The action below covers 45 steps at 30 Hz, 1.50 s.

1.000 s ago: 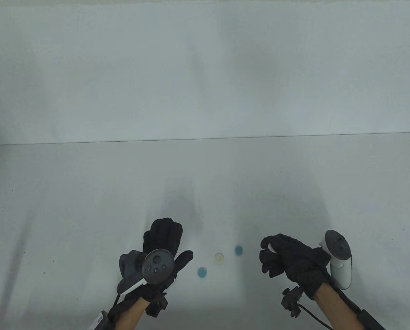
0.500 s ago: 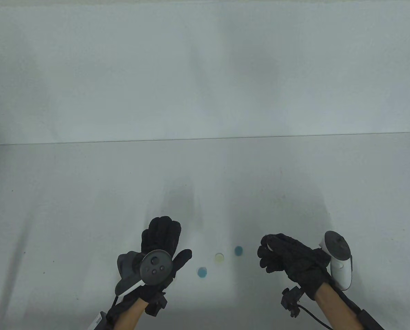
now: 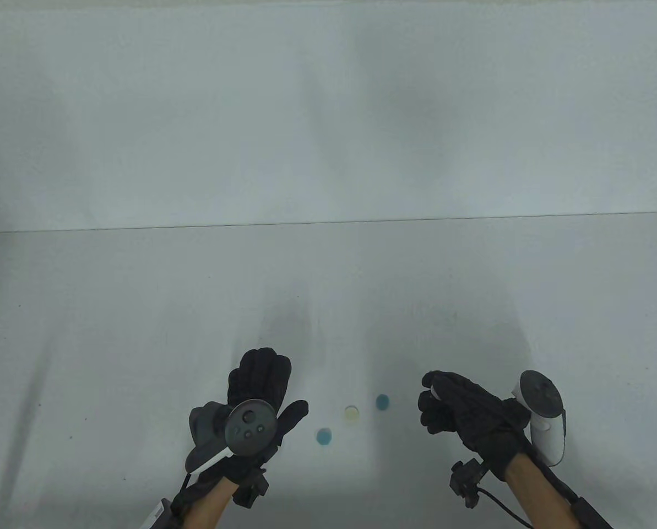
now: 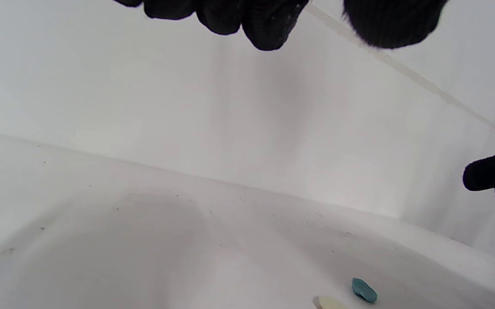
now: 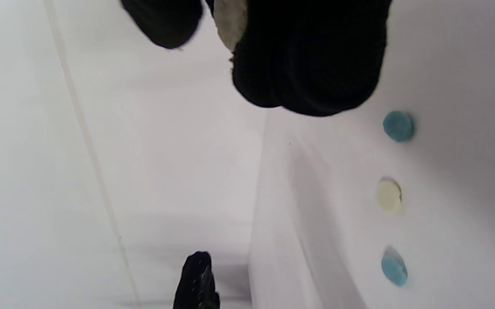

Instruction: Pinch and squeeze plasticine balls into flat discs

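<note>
Three flattened plasticine discs lie on the white table between my hands: a blue disc [image 3: 324,436], a pale yellow disc [image 3: 352,413] and a second blue disc [image 3: 382,401]. They also show in the right wrist view, blue [image 5: 393,268], yellow [image 5: 388,195], blue [image 5: 398,126]. My right hand [image 3: 430,394] hovers right of them, fingers curled, and pinches a small white plasticine piece [image 3: 434,392], seen between thumb and fingers in the right wrist view [image 5: 229,21]. My left hand [image 3: 262,380] is open and empty left of the discs, fingers stretched forward.
The white table [image 3: 141,330] ends at a white back wall [image 3: 328,110]. In the left wrist view the yellow disc [image 4: 329,302] and a blue disc [image 4: 363,289] sit at the bottom edge, and my right hand [image 4: 494,176] shows at the right edge.
My right hand has shifted slightly while still pinching the white piece. My left hand and the three discs have stayed in place.
</note>
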Tool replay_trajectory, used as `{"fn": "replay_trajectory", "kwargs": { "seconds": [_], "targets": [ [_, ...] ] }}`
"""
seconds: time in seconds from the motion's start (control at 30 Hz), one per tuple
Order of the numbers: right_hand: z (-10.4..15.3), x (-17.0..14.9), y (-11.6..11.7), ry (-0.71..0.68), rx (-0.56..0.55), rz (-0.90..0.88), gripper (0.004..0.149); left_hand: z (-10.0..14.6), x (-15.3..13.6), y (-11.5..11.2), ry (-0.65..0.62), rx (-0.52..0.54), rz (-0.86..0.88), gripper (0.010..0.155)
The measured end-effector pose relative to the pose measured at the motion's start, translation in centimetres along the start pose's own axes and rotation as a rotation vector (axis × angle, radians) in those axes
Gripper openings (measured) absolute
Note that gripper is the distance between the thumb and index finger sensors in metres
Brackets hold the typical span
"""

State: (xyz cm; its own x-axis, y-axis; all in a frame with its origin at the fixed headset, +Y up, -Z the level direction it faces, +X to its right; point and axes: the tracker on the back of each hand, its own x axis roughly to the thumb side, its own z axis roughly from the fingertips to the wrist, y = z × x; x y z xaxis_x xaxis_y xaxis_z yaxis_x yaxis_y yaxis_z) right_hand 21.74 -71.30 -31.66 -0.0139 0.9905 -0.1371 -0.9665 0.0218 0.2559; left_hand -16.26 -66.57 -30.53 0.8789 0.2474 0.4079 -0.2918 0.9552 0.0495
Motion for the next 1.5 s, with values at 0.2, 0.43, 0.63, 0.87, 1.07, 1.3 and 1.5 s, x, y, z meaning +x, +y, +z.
{"fn": "replay_trajectory", "kwargs": {
  "seconds": [0.2, 0.43, 0.63, 0.87, 1.07, 1.3, 1.5],
  "targets": [
    [0.0, -0.2, -0.2, 0.012, -0.029, 0.032, 0.055, 0.0, -0.1, 0.1, 0.006, 0.009, -0.004, 0.079],
    [0.0, 0.1, -0.3, -0.004, -0.076, 0.034, 0.042, -0.1, -0.2, 0.1, 0.013, 0.007, -0.007, 0.078],
    [0.1, 0.0, -0.3, 0.001, -0.092, 0.046, 0.041, 0.0, -0.2, 0.2, 0.013, 0.015, -0.009, 0.079],
    [-0.2, -0.5, 0.1, 0.000, 0.020, -0.044, 0.072, 0.0, -0.2, 0.3, 0.015, 0.018, -0.021, 0.079],
    [0.0, -0.2, 0.1, 0.002, -0.028, -0.028, 0.048, 0.0, -0.2, 0.3, 0.012, 0.016, -0.022, 0.079],
    [0.0, -0.1, 0.1, -0.002, -0.068, 0.003, 0.044, 0.1, -0.1, 0.3, 0.005, 0.024, -0.016, 0.079],
    [-0.3, -0.9, 0.0, 0.024, 0.014, -0.069, 0.075, 0.1, -0.1, 0.4, 0.002, 0.029, -0.011, 0.079]
  ]
}}
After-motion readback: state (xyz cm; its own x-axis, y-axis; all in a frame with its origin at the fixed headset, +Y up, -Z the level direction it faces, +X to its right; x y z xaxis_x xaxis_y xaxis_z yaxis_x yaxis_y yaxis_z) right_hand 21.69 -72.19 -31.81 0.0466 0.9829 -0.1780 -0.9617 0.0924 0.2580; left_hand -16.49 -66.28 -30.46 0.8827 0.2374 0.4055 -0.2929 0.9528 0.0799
